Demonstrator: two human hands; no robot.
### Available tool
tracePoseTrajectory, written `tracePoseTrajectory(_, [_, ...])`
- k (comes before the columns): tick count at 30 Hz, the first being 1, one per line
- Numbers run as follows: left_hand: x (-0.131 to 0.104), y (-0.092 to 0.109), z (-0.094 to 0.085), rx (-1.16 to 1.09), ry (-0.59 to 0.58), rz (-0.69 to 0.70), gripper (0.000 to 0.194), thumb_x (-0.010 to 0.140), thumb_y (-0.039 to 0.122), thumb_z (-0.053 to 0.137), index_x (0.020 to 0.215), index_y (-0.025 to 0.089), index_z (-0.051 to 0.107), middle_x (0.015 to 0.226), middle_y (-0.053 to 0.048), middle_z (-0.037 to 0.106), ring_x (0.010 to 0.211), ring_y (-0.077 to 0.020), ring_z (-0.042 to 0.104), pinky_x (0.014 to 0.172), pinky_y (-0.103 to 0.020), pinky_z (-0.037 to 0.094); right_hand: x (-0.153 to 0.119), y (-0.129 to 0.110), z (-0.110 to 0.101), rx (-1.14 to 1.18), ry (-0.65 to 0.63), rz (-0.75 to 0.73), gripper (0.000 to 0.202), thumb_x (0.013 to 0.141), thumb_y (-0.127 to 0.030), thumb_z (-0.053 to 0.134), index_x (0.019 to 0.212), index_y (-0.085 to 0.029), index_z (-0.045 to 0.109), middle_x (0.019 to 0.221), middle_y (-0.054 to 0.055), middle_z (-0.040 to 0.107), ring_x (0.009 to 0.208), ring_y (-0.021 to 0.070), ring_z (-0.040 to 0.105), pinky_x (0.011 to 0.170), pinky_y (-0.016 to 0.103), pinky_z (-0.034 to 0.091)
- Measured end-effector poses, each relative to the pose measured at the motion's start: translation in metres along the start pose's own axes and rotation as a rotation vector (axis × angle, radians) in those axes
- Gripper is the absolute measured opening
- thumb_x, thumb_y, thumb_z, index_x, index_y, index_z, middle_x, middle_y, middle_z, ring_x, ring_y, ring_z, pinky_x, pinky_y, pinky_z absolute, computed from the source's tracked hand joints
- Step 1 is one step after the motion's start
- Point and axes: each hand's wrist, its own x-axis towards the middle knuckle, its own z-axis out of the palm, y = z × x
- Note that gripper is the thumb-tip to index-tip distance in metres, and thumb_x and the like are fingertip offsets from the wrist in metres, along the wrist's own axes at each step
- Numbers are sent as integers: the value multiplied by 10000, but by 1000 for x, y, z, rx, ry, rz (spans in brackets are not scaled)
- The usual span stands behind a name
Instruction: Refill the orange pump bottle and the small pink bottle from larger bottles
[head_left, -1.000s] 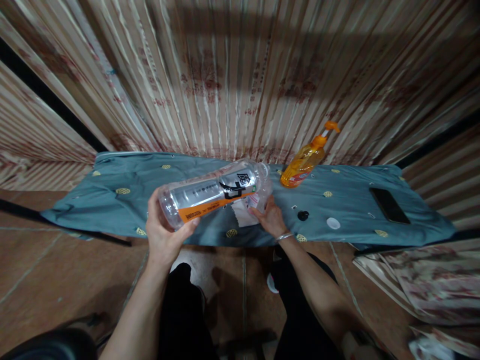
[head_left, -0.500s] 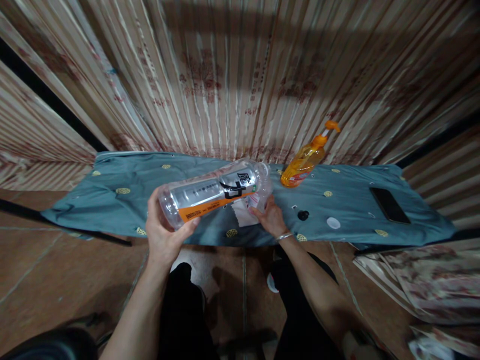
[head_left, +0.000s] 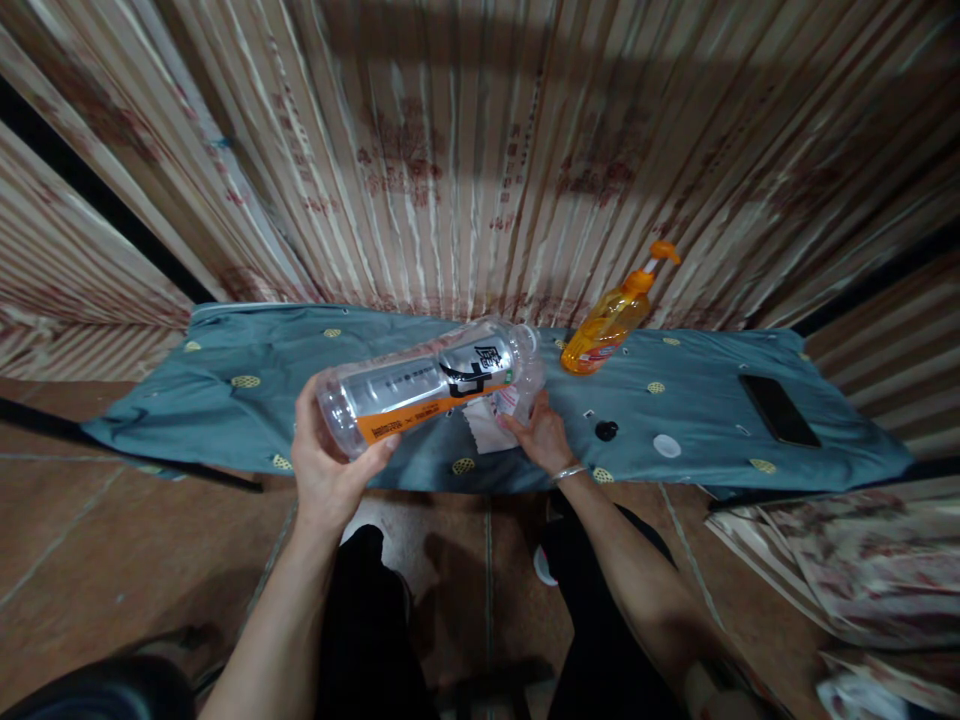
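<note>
A large clear plastic bottle (head_left: 420,385) with a silver and orange label lies tilted in the air, its neck toward the right. My left hand (head_left: 330,450) is wrapped round its base end, thumb on the near side. My right hand (head_left: 544,435), with a bracelet at the wrist, closes on a smaller clear plastic container (head_left: 531,378) just below the bottle's neck. Part of that container is hidden behind the bottle and my fingers, so its exact kind cannot be told. A white piece of paper or cloth (head_left: 491,432) shows beneath, left of my right hand.
An orange pump bottle (head_left: 606,325) stands on the blue-green tablecloth (head_left: 697,380) behind my right hand. A small black cap-like object (head_left: 607,430), a white round disc (head_left: 666,446) and a black phone (head_left: 780,410) lie to the right. A striped curtain (head_left: 465,160) hangs behind the table.
</note>
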Motion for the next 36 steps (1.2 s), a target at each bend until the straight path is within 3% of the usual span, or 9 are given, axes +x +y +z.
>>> tracePoseTrajectory(12, [0, -3, -2, -10, -2, 4, 973, 608, 680, 1059, 1404, 264, 685, 1413, -152, 757, 1319, -404, 766, 1184, -572, 653, -3, -3, -4, -5, -14, 1, 428, 1050, -308, 756, 1375, -140, 533, 1155, 183, 827, 1085, 323, 823, 920, 335, 582])
tracePoseTrajectory(19, [0, -3, -1, -7, 4, -3, 983, 604, 694, 1054, 1408, 268, 683, 1422, -154, 758, 1331, -411, 764, 1177, -572, 657, -3, -6, -7, -5, -7, 2, 392, 1025, -325, 787, 1293, -177, 542, 1042, 124, 807, 1024, 326, 831, 886, 328, 595])
tracePoseTrajectory(36, [0, -5, -2, 6, -12, -2, 987, 619, 691, 1044, 1431, 270, 674, 1437, -151, 753, 1340, -412, 761, 1174, -565, 655, -2, -4, -5, -9, -9, -3, 401, 1026, -328, 779, 1309, -172, 542, 1098, 165, 822, 1043, 330, 828, 868, 328, 584])
